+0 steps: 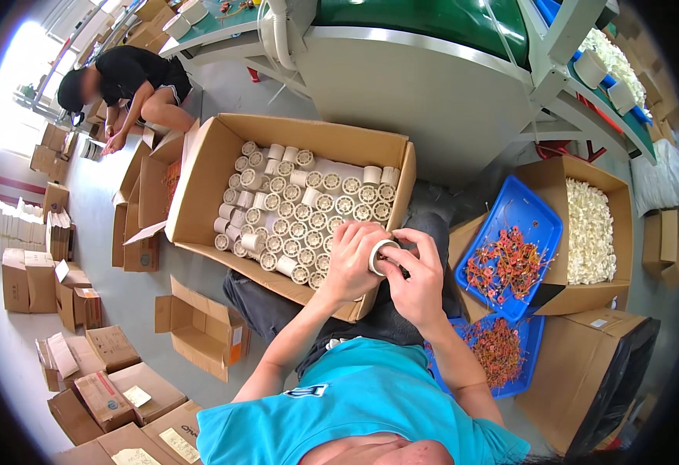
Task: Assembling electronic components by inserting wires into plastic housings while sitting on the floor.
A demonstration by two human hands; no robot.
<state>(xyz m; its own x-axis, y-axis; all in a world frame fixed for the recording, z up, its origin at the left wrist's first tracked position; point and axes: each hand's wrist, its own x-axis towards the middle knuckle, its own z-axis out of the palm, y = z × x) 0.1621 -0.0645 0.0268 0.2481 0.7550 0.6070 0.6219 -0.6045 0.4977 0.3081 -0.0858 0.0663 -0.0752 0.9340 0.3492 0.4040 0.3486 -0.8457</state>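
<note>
Lining the grey floor [98, 232], cardboard boxes [200, 341] surround me. Near the large box's [328, 141] edge, my left hand [351, 257] grips a white cylinder [373, 260]; my bent right hand [417, 277] meets its open end, hold unclear.

White part [375, 259], short hollow cylinder, pale thick rim. Held tilted between both hands, open end toward right hand [415, 271]. Left hand [353, 260] wraps the outside; right thumb and fingers at the opening. Dark inside, detail unclear.
</note>
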